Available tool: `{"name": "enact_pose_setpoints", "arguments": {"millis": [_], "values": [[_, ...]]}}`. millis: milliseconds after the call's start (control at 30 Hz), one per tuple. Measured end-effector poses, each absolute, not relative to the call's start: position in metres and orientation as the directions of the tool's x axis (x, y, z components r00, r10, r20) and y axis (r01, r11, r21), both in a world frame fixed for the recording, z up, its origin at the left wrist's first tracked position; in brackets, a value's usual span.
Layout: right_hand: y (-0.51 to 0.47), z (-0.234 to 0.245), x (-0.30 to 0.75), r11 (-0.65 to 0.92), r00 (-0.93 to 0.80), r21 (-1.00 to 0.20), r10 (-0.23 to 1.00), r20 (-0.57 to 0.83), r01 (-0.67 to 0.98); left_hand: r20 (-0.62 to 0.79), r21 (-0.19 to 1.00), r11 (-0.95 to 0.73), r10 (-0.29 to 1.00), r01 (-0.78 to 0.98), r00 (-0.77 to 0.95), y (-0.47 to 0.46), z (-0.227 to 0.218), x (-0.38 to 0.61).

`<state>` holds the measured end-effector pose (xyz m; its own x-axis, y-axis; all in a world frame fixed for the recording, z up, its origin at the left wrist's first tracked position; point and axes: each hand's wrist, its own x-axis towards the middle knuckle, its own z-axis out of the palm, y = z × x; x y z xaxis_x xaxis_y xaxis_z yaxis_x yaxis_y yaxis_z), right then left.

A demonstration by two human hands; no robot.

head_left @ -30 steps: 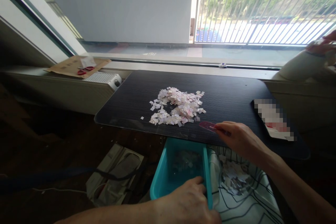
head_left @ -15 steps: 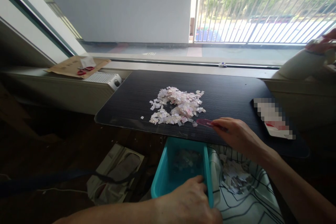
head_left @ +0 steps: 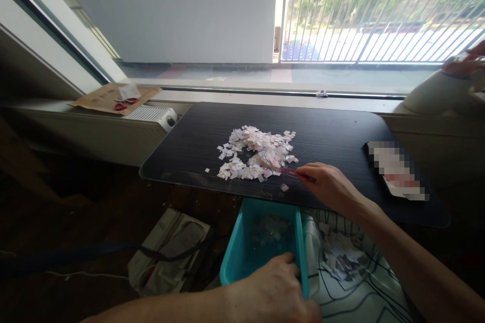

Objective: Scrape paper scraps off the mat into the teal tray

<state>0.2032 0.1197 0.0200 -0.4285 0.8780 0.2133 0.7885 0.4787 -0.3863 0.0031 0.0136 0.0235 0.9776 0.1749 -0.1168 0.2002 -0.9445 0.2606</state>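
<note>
A heap of small white and pinkish paper squares (head_left: 267,149) lies on the dark wood-grain tabletop (head_left: 182,136). My right hand (head_left: 326,181) is closed around a thin, see-through pink plastic strip (head_left: 288,172), whose far end touches the heap's lower right edge. One loose paper square (head_left: 284,188) sits just below the strip. Below the table edge, my left hand (head_left: 278,282) is closed over the right side of a teal plastic bin (head_left: 231,257). More paper bits are at the bottom of that bin. My left fingertips are partly hidden.
A light cloth-like container with dark lines (head_left: 341,292) holds paper scraps, right of the bin. A phone-like object (head_left: 396,171), partly blurred out, lies at the table's right. Red-handled scissors (head_left: 127,103) rest on a brown envelope (head_left: 89,101). A pale device (head_left: 166,257) is lower left.
My right hand has moved slightly left and up, bringing the pink strip from beside the heap into its edge. One paper square now lies apart below it. My left hand stays put.
</note>
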Motion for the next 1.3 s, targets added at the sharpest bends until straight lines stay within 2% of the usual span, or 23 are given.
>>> {"name": "enact_pose_setpoints", "arguments": {"millis": [167,400,533,767,967,1133,1300], "values": [[0.109,0.023,0.211,0.507,-0.489,-0.405,0.858,0.156,0.761,-0.134,0.259,-0.948,0.156,0.186,0.979,0.014,0.025,0.003],[0.085,0.026,0.219,0.46,-0.462,-0.485,0.878,0.126,0.743,-0.095,0.258,-0.949,0.161,0.181,0.982,0.014,0.023,0.002],[0.075,0.024,0.222,0.44,-0.466,-0.532,0.88,0.094,0.724,-0.126,0.228,-0.952,0.178,0.203,0.976,0.013,0.024,0.003],[0.071,0.024,0.215,0.445,-0.476,-0.529,0.875,0.085,0.723,-0.173,0.244,-0.948,0.167,0.207,0.971,0.015,0.027,0.003],[0.076,0.025,0.211,0.424,-0.43,-0.526,0.895,0.118,0.738,-0.116,0.236,-0.945,0.202,0.225,0.972,0.01,0.024,0.0],[0.072,0.026,0.209,0.444,-0.481,-0.535,0.873,0.079,0.719,-0.072,0.258,-0.94,0.213,0.224,0.974,0.01,0.023,-0.003],[0.078,0.026,0.215,0.439,-0.422,-0.514,0.893,0.158,0.737,-0.084,0.31,-0.914,0.247,0.261,0.965,0.01,0.025,-0.007]]}}
